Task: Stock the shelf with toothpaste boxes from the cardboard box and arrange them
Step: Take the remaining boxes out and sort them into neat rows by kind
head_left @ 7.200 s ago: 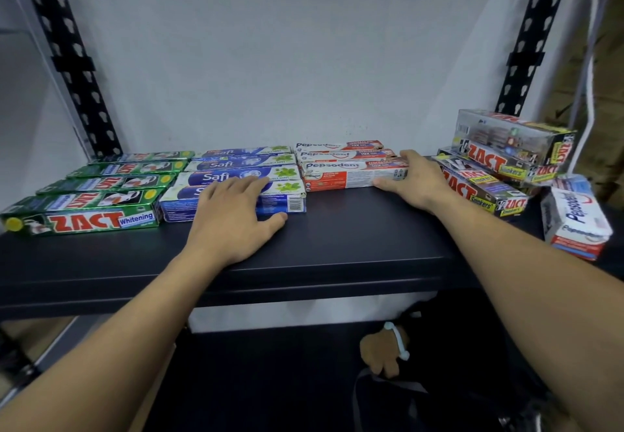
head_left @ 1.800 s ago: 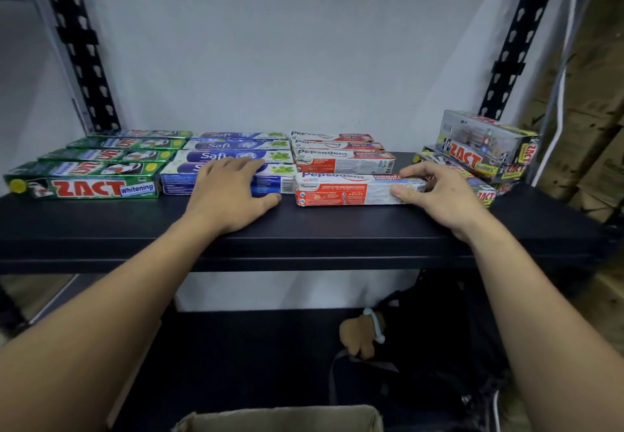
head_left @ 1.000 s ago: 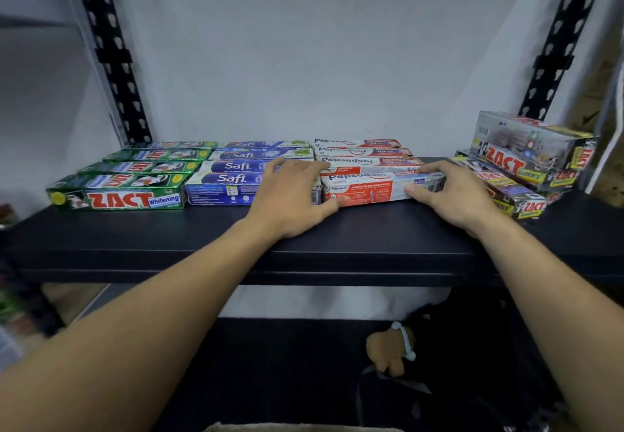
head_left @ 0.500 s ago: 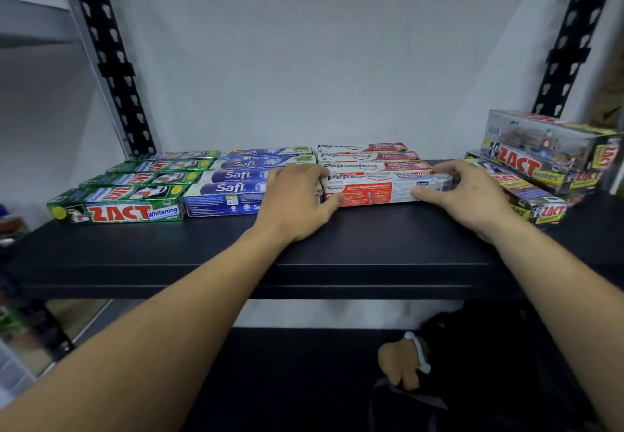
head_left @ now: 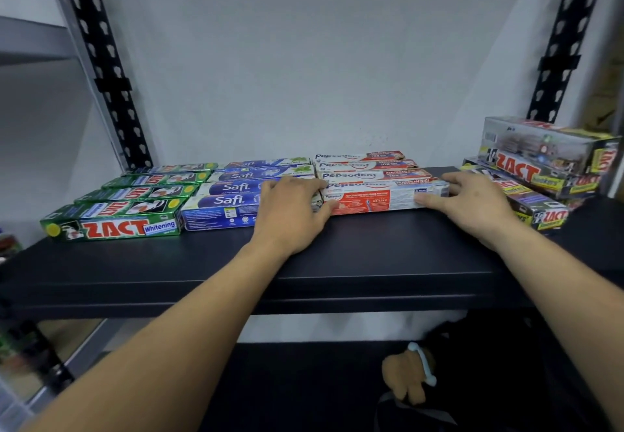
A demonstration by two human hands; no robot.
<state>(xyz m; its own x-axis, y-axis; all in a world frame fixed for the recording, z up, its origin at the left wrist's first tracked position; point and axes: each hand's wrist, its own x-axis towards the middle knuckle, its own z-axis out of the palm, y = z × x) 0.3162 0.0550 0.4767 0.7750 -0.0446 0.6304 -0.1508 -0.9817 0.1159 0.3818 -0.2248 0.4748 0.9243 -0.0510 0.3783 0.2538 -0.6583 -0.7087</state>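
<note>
On the black shelf (head_left: 371, 249) lie three rows of toothpaste boxes: green ZACT boxes (head_left: 114, 225) at the left, blue Safi boxes (head_left: 219, 209) in the middle, white-and-red Pepsodent boxes (head_left: 364, 170) right of them. My left hand (head_left: 290, 209) lies flat over the right end of the front Safi box and touches the left end of the front Pepsodent box (head_left: 374, 198). My right hand (head_left: 472, 202) presses with straight fingers against that box's right end. The cardboard box is out of view.
A loose stack of grey and black ZACT boxes (head_left: 540, 168) sits skewed at the shelf's right end. Perforated black uprights (head_left: 111, 87) stand at both back corners before a white wall. Below the shelf lies a dark bag with a brown toy (head_left: 405, 377).
Both hands have slid the front Pepsodent box back against its row. The left hand moved from the Safi box to the seam between the two rows.
</note>
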